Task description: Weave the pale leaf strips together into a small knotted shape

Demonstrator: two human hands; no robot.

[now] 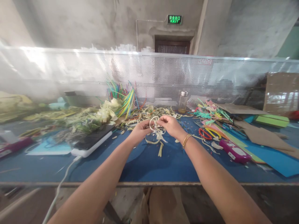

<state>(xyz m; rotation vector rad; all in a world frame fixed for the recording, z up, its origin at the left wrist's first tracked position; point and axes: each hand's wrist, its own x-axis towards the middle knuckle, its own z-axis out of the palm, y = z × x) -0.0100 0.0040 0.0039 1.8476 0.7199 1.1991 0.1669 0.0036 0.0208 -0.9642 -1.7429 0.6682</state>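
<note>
Pale cream strip (156,128), bent into a loop, held above the blue table (149,168). Left hand (139,131) pinches the loop's left end, fingers closed; right hand (171,125) pinches its right end likewise. Loose tails hang below both hands. Both hands equally near the strip.

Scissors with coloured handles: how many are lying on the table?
2: red-handled scissors and yellow-handled scissors, side by side right of the right hand. Others may be hidden under the scraps.

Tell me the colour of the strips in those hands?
Pale cream strips, clearest in the head view.
</note>
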